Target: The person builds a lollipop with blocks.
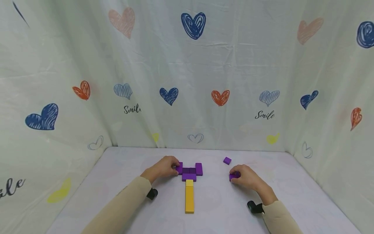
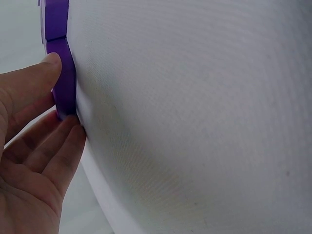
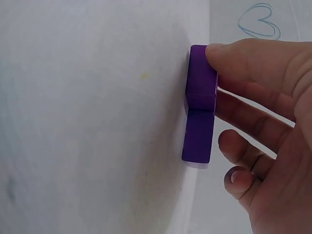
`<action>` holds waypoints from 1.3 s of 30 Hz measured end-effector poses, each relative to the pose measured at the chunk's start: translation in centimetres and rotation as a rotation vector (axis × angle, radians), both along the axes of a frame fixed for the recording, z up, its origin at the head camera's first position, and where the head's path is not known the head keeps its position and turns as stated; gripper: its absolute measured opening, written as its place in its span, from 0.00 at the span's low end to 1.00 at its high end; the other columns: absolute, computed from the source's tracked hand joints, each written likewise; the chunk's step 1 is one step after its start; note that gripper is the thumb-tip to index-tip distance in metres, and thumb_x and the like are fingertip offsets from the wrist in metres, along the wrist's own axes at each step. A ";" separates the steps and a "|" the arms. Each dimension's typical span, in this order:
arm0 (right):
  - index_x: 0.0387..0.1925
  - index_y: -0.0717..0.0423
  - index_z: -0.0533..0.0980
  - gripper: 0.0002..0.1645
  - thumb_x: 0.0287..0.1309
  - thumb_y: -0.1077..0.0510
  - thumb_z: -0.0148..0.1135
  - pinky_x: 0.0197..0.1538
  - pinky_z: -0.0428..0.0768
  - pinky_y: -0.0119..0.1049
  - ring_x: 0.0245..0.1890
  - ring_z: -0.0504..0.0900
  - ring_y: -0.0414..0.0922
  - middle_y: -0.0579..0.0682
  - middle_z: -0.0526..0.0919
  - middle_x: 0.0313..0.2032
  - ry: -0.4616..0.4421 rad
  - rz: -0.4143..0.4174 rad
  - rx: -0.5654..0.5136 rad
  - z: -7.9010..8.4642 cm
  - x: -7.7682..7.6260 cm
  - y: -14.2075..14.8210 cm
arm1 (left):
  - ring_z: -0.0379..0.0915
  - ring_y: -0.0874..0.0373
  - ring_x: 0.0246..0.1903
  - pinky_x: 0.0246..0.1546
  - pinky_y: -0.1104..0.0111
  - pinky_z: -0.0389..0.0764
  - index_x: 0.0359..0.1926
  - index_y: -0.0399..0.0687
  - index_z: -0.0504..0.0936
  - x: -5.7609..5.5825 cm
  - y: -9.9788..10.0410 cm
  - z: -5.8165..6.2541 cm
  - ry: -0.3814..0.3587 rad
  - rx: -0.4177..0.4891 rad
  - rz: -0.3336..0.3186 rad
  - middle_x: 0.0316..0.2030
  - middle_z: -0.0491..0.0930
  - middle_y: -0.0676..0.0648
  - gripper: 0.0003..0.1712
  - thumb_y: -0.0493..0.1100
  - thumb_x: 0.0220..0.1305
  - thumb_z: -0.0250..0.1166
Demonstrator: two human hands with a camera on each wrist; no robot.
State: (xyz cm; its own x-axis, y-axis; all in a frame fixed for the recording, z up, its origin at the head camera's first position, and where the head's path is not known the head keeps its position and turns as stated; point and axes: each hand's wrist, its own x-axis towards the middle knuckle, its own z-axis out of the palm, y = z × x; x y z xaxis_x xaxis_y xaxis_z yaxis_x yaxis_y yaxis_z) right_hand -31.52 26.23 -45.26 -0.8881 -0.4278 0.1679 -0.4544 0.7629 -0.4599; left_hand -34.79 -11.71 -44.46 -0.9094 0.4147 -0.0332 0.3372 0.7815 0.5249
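Observation:
My left hand (image 1: 165,166) grips an upright purple block (image 1: 180,168) at the left side of a flat block pattern, thumb and fingers at its edges. Beside that block lie two darker purple pieces (image 1: 189,170), with another upright purple block (image 1: 199,169) on their right. A horizontal purple block (image 1: 189,177) sits just below them. Further right, my right hand (image 1: 246,177) pinches a small purple block (image 3: 201,75) over the table. In the right wrist view, a second purple block (image 3: 198,136) shows right against it, below the thumb.
A long yellow block (image 1: 189,199) with a paler yellow piece (image 1: 189,183) at its top runs toward me under the purple pattern. One loose purple block (image 1: 227,161) lies behind my right hand. White curtains (image 1: 204,126) with printed hearts enclose the white table (image 1: 222,211).

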 end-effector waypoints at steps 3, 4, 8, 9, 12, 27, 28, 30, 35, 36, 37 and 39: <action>0.37 0.57 0.82 0.14 0.45 0.62 0.73 0.46 0.78 0.46 0.39 0.77 0.44 0.46 0.83 0.37 0.005 0.001 0.005 -0.1 0.0 0.0 | 0.73 0.54 0.46 0.55 0.58 0.74 0.46 0.42 0.83 0.1 0.0 0.1 0.001 -0.003 0.003 0.48 0.79 0.46 0.18 0.40 0.54 0.73; 0.38 0.58 0.82 0.14 0.46 0.62 0.73 0.46 0.78 0.47 0.39 0.77 0.44 0.46 0.83 0.37 0.003 -0.002 0.005 -0.1 0.0 0.0 | 0.73 0.54 0.45 0.55 0.58 0.74 0.46 0.42 0.83 0.1 0.1 0.1 0.002 -0.002 0.003 0.48 0.79 0.46 0.18 0.40 0.54 0.73; 0.38 0.57 0.82 0.13 0.47 0.63 0.72 0.48 0.78 0.48 0.40 0.78 0.45 0.46 0.83 0.37 -0.013 -0.023 0.000 -0.3 0.0 -0.2 | 0.73 0.54 0.45 0.54 0.58 0.75 0.47 0.42 0.82 0.3 0.1 0.1 0.001 -0.004 0.010 0.48 0.79 0.46 0.18 0.40 0.54 0.72; 0.38 0.57 0.82 0.13 0.47 0.63 0.72 0.48 0.78 0.48 0.40 0.78 0.45 0.46 0.83 0.37 -0.016 -0.031 0.001 -0.3 0.0 -0.2 | 0.73 0.54 0.45 0.54 0.58 0.75 0.47 0.42 0.82 0.3 0.1 0.1 0.001 -0.003 0.013 0.47 0.79 0.46 0.18 0.40 0.54 0.72; 0.38 0.57 0.82 0.13 0.48 0.63 0.71 0.47 0.79 0.46 0.38 0.77 0.43 0.45 0.82 0.36 -0.018 -0.041 0.005 -0.2 0.1 -0.7 | 0.73 0.54 0.45 0.54 0.58 0.75 0.47 0.42 0.82 0.2 0.1 0.0 0.013 -0.012 0.011 0.48 0.79 0.46 0.18 0.40 0.54 0.72; 0.37 0.57 0.82 0.10 0.50 0.62 0.70 0.35 0.75 0.35 0.31 0.73 0.41 0.44 0.81 0.34 -0.032 -0.007 0.014 0.1 -0.8 -3.0 | 0.73 0.54 0.45 0.54 0.58 0.75 0.47 0.43 0.82 0.0 -0.1 0.1 0.007 -0.021 0.008 0.48 0.79 0.47 0.18 0.41 0.54 0.72; 0.37 0.57 0.82 0.10 0.50 0.62 0.70 0.34 0.75 0.34 0.31 0.73 0.41 0.44 0.81 0.33 -0.038 0.000 0.010 0.1 -1.0 -3.1 | 0.73 0.55 0.45 0.54 0.58 0.75 0.47 0.43 0.82 -0.1 -0.1 0.1 0.006 -0.021 0.009 0.48 0.79 0.47 0.18 0.41 0.54 0.72; 0.37 0.57 0.82 0.10 0.51 0.63 0.70 0.34 0.75 0.33 0.31 0.73 0.41 0.44 0.81 0.33 -0.052 0.009 0.001 0.1 -1.2 -3.5 | 0.73 0.54 0.45 0.54 0.58 0.75 0.47 0.43 0.82 0.0 -0.1 0.0 0.006 -0.019 0.009 0.47 0.79 0.47 0.18 0.41 0.54 0.72; 0.38 0.55 0.82 0.10 0.51 0.62 0.70 0.38 0.77 0.36 0.32 0.74 0.41 0.42 0.80 0.32 -0.092 -0.030 -0.014 0.1 -2.0 -4.6 | 0.73 0.55 0.45 0.54 0.58 0.75 0.47 0.43 0.82 0.1 0.1 0.1 0.004 -0.025 0.012 0.47 0.79 0.47 0.19 0.41 0.54 0.73; 0.38 0.54 0.82 0.10 0.51 0.62 0.70 0.39 0.77 0.36 0.33 0.74 0.41 0.42 0.80 0.32 -0.099 -0.038 -0.014 0.1 -2.2 -4.8 | 0.73 0.55 0.44 0.54 0.59 0.75 0.47 0.43 0.82 0.1 0.1 0.1 0.003 -0.027 0.014 0.47 0.79 0.48 0.19 0.41 0.54 0.73; 0.38 0.54 0.82 0.10 0.51 0.62 0.70 0.39 0.77 0.37 0.33 0.75 0.41 0.42 0.80 0.32 -0.104 -0.043 -0.017 0.1 -2.4 -5.0 | 0.73 0.55 0.44 0.54 0.59 0.76 0.47 0.44 0.82 0.1 0.1 0.1 0.003 -0.029 0.014 0.46 0.79 0.48 0.19 0.42 0.54 0.73; 0.38 0.54 0.82 0.11 0.51 0.62 0.70 0.40 0.77 0.37 0.34 0.75 0.40 0.42 0.80 0.32 -0.106 -0.044 -0.011 0.2 -2.9 -5.4 | 0.73 0.55 0.44 0.54 0.59 0.76 0.47 0.44 0.82 0.1 0.2 0.2 0.002 -0.028 0.013 0.46 0.80 0.48 0.19 0.42 0.54 0.73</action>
State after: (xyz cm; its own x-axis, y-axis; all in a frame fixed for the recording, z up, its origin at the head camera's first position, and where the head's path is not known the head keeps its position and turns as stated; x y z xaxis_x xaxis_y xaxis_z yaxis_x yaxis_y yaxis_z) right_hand -34.42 20.80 -45.10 -0.9189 -0.3869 0.0770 -0.3694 0.7754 -0.5122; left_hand -34.64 -11.55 -44.31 -0.9149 0.4014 -0.0423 0.3278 0.8003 0.5020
